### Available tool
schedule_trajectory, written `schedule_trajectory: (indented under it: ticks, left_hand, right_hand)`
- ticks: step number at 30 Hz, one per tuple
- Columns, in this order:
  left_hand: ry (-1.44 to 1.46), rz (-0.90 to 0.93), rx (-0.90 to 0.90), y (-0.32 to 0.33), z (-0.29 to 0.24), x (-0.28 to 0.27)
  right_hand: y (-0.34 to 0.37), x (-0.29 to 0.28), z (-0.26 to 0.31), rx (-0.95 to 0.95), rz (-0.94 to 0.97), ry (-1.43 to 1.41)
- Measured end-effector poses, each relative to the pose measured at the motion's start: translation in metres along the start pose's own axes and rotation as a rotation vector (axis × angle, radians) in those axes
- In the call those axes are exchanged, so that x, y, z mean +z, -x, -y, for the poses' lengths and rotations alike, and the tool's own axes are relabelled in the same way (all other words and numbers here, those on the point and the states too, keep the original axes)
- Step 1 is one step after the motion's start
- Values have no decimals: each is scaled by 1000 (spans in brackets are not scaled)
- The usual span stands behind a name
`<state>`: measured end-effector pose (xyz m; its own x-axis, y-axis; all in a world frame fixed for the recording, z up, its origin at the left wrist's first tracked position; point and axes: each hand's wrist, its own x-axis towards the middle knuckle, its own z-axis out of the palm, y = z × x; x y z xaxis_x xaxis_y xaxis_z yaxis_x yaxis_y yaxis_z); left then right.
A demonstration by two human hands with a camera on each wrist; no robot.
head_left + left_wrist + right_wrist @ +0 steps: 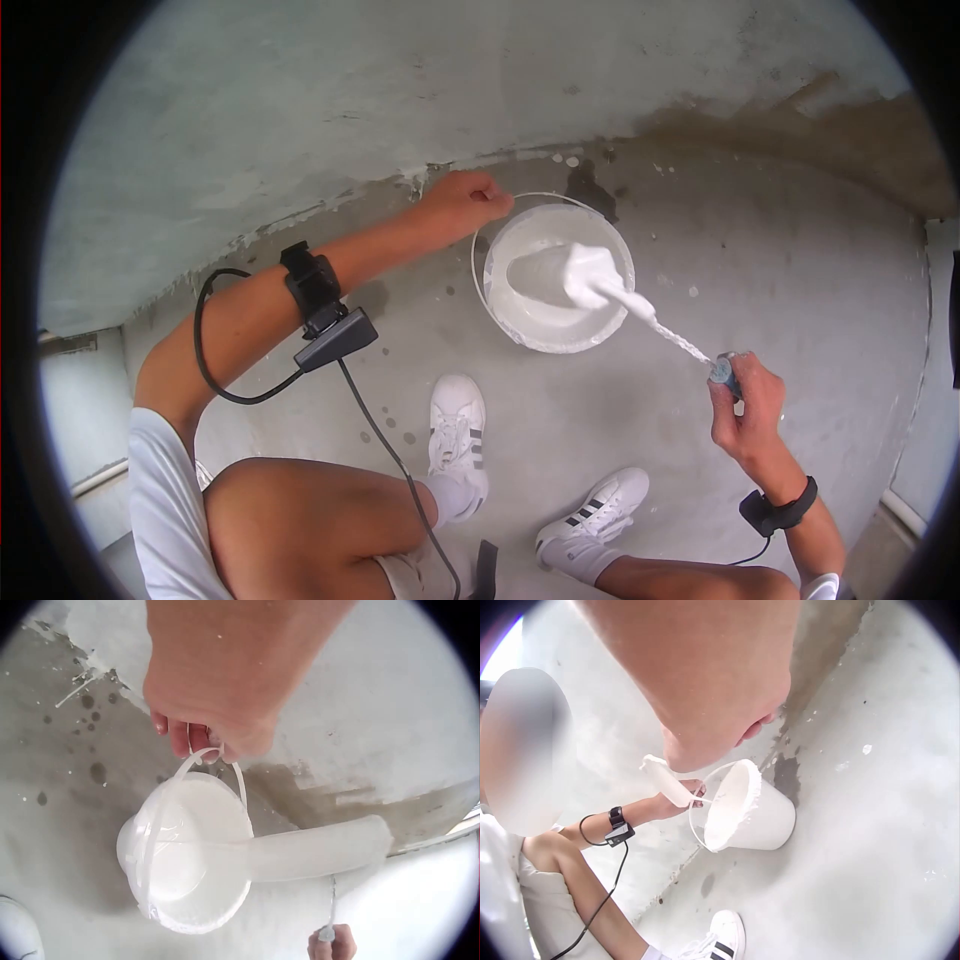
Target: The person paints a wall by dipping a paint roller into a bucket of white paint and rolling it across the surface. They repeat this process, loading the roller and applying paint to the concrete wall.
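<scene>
showing two hands, the head view has the left hand (465, 208) curled shut round the thin handle (474, 262) of one white bucket (492, 285), and the right hand (750, 405) closed round one roller (590, 275), its white-coated end over the bucket, between the hands. two shoes (457, 430) are nearer the body. in the left wrist view, the bucket hangs or stands beyond the left hand's bent fingers; i cannot tell which. in the right wrist view, one shoe shows beyond the right hand, whose grip is mostly hidden.

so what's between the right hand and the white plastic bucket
The head view shows a thin, white-coated rod above grey floor, reaching from the right hand toward the bucket.
</scene>
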<state>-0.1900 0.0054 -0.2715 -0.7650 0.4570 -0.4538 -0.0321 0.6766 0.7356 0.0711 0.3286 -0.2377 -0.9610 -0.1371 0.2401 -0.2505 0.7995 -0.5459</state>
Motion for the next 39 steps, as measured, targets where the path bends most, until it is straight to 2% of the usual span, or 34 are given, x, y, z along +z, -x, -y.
schedule_trajectory:
  ticks: [2, 5, 8, 14, 17, 20, 23, 26, 39]
  left_hand:
    - [-5, -7, 6, 0, 2, 0]
    - [-12, 19, 23, -3, 7, -1]
    - [-15, 11, 40, -4, 9, 0]
    - [10, 5, 14, -3, 8, 1]
    - [25, 3, 21, -3, 8, 2]
    - [35, 4, 16, -1, 7, 2]
    - [22, 15, 39, -2, 6, 2]
    - [42, 16, 29, 0, 8, 2]
    - [51, -5, -6, -2, 7, 4]
  right_hand:
    - [1, 8, -5, -74, -75, 9]
    - [8, 21, -11, -42, 50, 95]
    - [13, 17, -25, -96, 55, 135]
    - [11, 23, -30, -83, 51, 196]
    - [12, 15, -41, -132, 30, 161]
    - [16, 18, -40, -104, 78, 104]
    - [15, 20, -41, -113, 102, 205]
    - [21, 19, -47, -157, 46, 136]
    - [47, 32, -43, 129, 186, -76]
